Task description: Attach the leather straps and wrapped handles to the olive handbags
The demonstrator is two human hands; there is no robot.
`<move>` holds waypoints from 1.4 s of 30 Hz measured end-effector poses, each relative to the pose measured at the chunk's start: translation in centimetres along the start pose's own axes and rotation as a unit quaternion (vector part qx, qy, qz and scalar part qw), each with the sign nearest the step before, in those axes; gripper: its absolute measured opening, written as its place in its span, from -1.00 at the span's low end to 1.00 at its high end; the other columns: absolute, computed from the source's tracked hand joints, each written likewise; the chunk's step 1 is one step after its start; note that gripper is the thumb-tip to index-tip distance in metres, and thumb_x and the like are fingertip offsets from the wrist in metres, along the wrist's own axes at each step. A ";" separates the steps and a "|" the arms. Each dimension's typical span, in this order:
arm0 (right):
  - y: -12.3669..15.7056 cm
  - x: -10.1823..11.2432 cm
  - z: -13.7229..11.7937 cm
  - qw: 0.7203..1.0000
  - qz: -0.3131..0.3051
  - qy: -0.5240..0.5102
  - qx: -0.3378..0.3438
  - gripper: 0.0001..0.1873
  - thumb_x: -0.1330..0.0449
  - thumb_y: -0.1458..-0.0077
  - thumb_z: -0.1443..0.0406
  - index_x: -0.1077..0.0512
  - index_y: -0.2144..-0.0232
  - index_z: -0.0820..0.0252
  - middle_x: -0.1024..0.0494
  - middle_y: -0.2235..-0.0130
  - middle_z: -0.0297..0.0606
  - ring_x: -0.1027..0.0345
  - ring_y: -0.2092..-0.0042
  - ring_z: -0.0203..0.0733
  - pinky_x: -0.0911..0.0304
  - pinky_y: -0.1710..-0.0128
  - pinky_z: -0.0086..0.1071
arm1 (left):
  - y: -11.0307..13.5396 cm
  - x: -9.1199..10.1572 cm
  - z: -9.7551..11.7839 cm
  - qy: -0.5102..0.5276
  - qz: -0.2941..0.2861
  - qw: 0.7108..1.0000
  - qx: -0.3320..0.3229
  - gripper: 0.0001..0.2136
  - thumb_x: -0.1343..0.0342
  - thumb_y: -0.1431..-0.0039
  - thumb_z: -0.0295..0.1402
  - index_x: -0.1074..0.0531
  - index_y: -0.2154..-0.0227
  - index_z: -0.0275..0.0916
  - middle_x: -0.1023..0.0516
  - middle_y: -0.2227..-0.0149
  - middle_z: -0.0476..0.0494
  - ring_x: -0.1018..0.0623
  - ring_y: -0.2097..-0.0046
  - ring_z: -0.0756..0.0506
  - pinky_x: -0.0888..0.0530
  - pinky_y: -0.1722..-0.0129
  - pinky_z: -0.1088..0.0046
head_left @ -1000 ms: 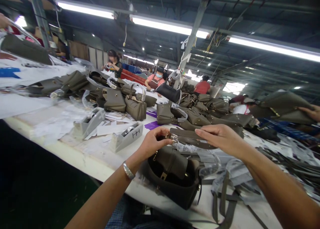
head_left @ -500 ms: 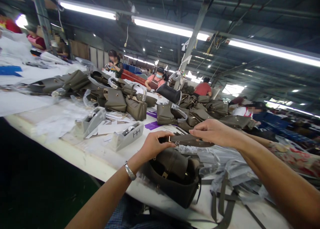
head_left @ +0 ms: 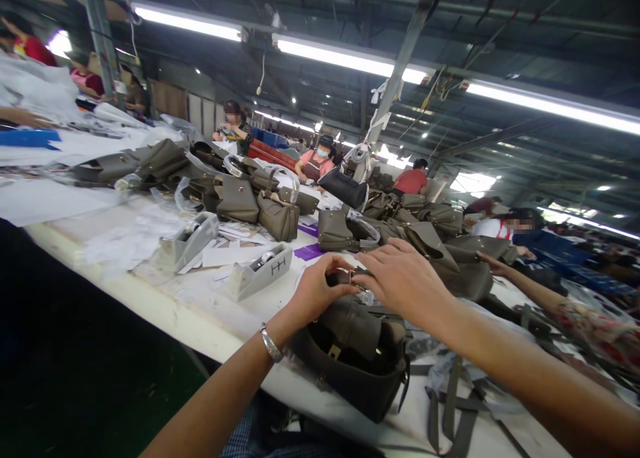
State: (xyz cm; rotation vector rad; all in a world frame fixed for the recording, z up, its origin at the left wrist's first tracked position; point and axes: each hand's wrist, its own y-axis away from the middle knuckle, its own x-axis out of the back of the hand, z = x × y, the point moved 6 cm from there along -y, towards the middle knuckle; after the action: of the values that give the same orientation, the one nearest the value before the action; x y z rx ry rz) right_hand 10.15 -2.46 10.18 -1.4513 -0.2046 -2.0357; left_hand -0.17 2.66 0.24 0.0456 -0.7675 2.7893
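Note:
An olive-brown handbag point(head_left: 357, 391) stands on the table in front of me, its top gaping and gold-coloured fittings showing. Just above its far side, my left hand point(head_left: 317, 290) pinches a small metal buckle point(head_left: 352, 277) at the end of a strap. My right hand point(head_left: 407, 281) is closed against the same spot, thumb and fingers on the strap beside the buckle. Most of that strap is covered by the right hand. Loose olive-brown straps point(head_left: 451, 398) lie to the right of the bag.
Two tape dispensers, one nearer point(head_left: 260, 271) and one farther point(head_left: 186, 245), stand left of my hands. Several finished-looking handbags point(head_left: 280, 217) are heaped behind them. A co-worker's hand point(head_left: 493, 265) reaches in from the right, by another bag point(head_left: 467, 281). The table edge point(head_left: 150, 321) runs along the left.
My right hand has moved left along the strap, up to the buckle by my left hand. At right, the co-worker's hand now shows beside a bag that has come nearer.

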 end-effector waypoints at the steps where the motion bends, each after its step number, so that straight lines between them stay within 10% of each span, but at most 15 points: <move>1: 0.2 0.0 -1.0 0.999 0.009 0.026 0.027 -0.61 -0.21 -0.19 0.12 -0.47 0.00 0.18 -0.63 0.12 -0.05 -0.47 0.11 0.03 -0.19 0.06 -0.18 | 0.0 0.1 0.1 -0.011 0.004 1.000 0.000 -0.62 -0.40 0.09 -0.41 -0.40 0.19 -0.20 -0.60 0.17 -0.08 -0.60 0.12 -0.12 -0.48 0.07 0.38; 12: -0.2 -2.2 0.1 0.999 -0.029 -0.029 0.014 -0.72 -0.23 -0.19 0.14 -0.50 0.09 0.08 -0.62 0.16 -0.23 -0.52 0.16 0.00 -0.32 0.20 -0.20 | 1.1 3.2 -0.9 -0.046 -0.054 0.997 -0.022 -0.31 -0.33 -0.01 -0.38 -0.22 -0.22 -0.09 -0.55 -0.05 -0.15 -0.51 -0.10 -0.17 -0.35 -0.18 0.23; 20: -0.2 -3.4 1.9 0.945 0.069 -0.316 -0.044 -0.76 -0.27 -0.14 0.16 -0.55 0.16 0.10 -0.57 0.16 -0.26 -0.46 0.14 -0.16 -0.29 0.08 -0.32 | -0.4 1.1 -1.2 0.085 -0.085 0.993 0.000 -0.60 -0.37 0.05 -0.33 -0.53 0.10 -0.31 -0.64 0.14 -0.19 -0.60 0.11 -0.17 -0.49 0.07 0.36; 30: 0.6 -3.5 1.0 0.931 0.065 -0.356 -0.050 -0.84 -0.24 -0.15 0.20 -0.53 0.23 0.11 -0.53 0.23 -0.31 -0.42 0.19 -0.20 -0.27 0.15 -0.35 | 0.2 1.7 -2.2 0.063 -0.094 0.994 -0.007 -0.74 -0.35 0.00 -0.24 -0.60 0.32 -0.33 -0.62 0.34 -0.09 -0.54 0.31 -0.08 -0.44 0.29 0.48; 42: 0.1 -3.6 1.8 0.951 0.097 -0.290 0.046 -0.89 -0.13 -0.23 0.32 -0.41 0.18 0.08 -0.55 0.03 -0.21 -0.29 -0.16 -0.05 -0.14 -0.20 -0.06 | 2.0 2.4 -6.2 0.083 0.078 0.993 0.001 -0.71 -0.34 -0.02 -0.31 -0.56 0.18 -0.28 -0.60 0.23 -0.12 -0.55 0.20 -0.09 -0.45 0.13 0.43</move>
State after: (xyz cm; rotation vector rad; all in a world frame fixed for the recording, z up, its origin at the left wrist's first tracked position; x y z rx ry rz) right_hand 12.35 -0.32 7.58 -1.8945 -0.3735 -1.3850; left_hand -2.76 4.71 -5.82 -0.2542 -0.7562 2.8920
